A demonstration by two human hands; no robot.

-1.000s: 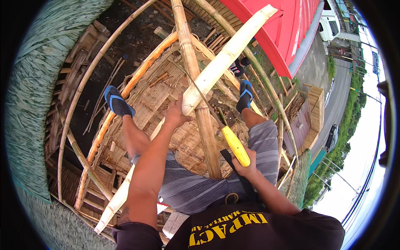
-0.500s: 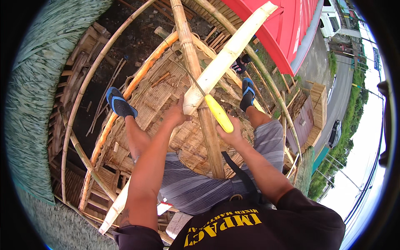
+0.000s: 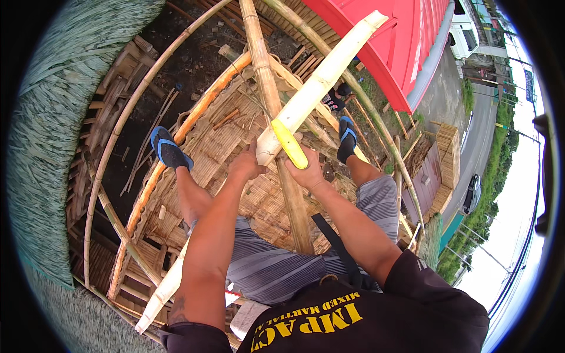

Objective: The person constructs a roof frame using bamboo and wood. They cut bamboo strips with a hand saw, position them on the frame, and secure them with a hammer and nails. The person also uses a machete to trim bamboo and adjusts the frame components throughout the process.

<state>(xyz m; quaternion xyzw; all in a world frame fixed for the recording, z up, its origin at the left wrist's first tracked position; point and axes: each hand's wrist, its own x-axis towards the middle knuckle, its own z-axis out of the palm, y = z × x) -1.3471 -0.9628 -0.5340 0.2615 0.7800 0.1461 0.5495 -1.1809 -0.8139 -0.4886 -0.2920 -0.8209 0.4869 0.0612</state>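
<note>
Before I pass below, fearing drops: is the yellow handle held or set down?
Held: the right hand grips the yellow handle by its near end.

yellow capitals [image 3: 312, 323] across a black shirt [image 3: 412, 312], blue roadside sign [image 3: 529, 86], its marks seemingly too small to read

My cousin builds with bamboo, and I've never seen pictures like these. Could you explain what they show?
There's no machine: these are a person's bare hands. The wide fisheye camera is worn on the head, looking down, so straight edges bend. The picture's left is the person's left.

The right hand grips a tool's yellow handle; its blade is hard to make out now. The left hand touches the near end of a pale bamboo length, which crosses over a round bamboo pole. Below, loose sticks lie on a bamboo surface.
</note>
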